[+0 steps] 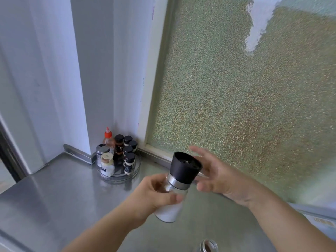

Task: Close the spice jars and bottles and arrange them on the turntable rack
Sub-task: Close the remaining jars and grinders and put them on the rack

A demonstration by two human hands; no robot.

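While left hand grips grinder, right hand released; turntable cornered.

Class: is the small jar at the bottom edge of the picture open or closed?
Open: the jar shows a bare threaded rim and brown contents, no lid.

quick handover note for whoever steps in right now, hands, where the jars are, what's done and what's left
Left hand: grips the glass body of the salt grinder, held tilted above the steel counter.
Right hand: open, fingers spread just beside the grinder's black top, holding nothing.
Turntable rack sits in the corner and already carries about nine containers with caps on, including a red-capped sauce bottle.
Left: set the grinder on the rack, then deal with the open jar at the near edge, which shows no lid.
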